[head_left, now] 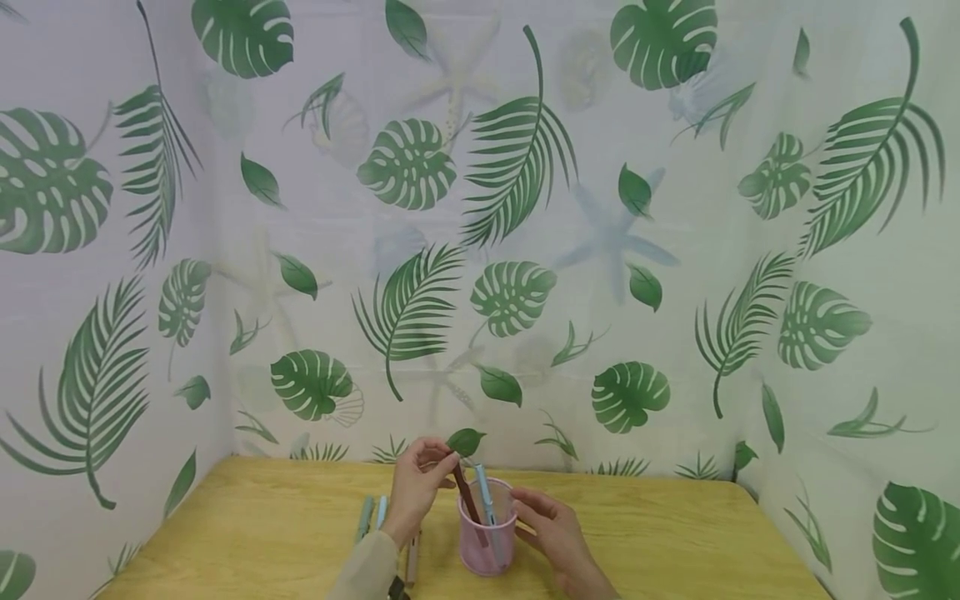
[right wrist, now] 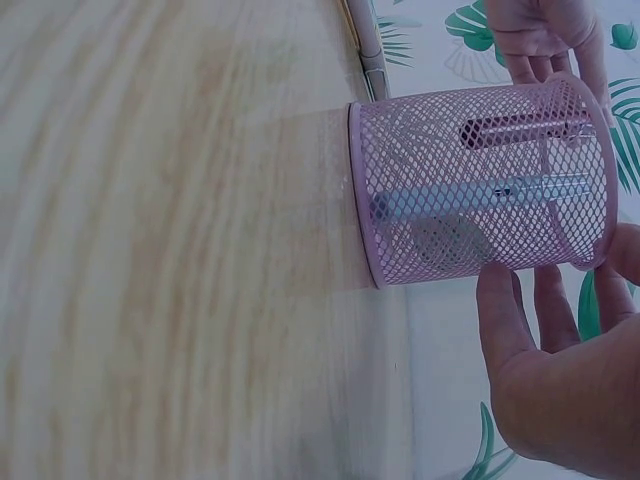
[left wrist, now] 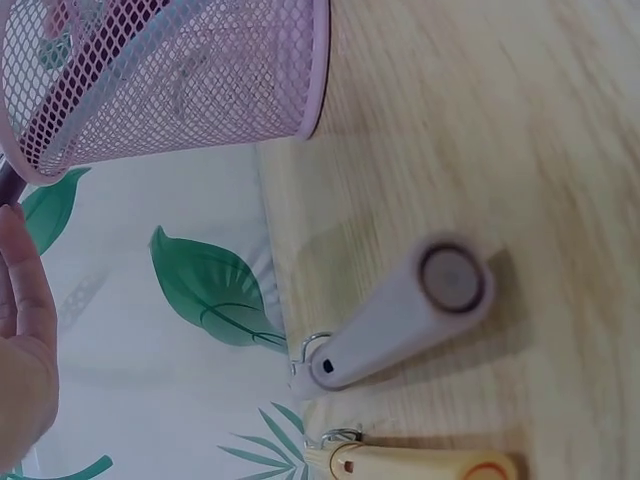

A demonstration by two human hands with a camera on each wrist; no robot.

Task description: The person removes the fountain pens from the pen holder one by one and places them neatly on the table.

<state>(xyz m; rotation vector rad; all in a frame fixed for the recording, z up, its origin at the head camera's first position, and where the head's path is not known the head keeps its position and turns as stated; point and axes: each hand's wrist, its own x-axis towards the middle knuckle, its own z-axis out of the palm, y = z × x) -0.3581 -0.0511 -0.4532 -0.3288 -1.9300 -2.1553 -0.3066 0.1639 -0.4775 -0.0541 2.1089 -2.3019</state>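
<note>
A pink mesh pen cup [head_left: 478,557] stands upright on the table, with a light blue pen [head_left: 484,493] leaning inside. My left hand [head_left: 418,483] pinches the top of a dark brown pen [head_left: 463,490], whose lower part is inside the cup. The brown pen [right wrist: 500,130] shows through the mesh in the right wrist view, beside the blue pen [right wrist: 450,197]. At the cup's right side, my right hand [head_left: 553,533] holds it with thumb and fingers near the rim. In the left wrist view only part of the left hand [left wrist: 25,340] shows.
Left of the cup lie a green pen [head_left: 365,517], another light blue pen [head_left: 382,510] and a greyish-pink pen [head_left: 412,560], partly behind the left arm. A yellow pen [left wrist: 410,463] shows in the left wrist view. A leaf-patterned curtain [head_left: 525,392] borders the wooden table [head_left: 660,542].
</note>
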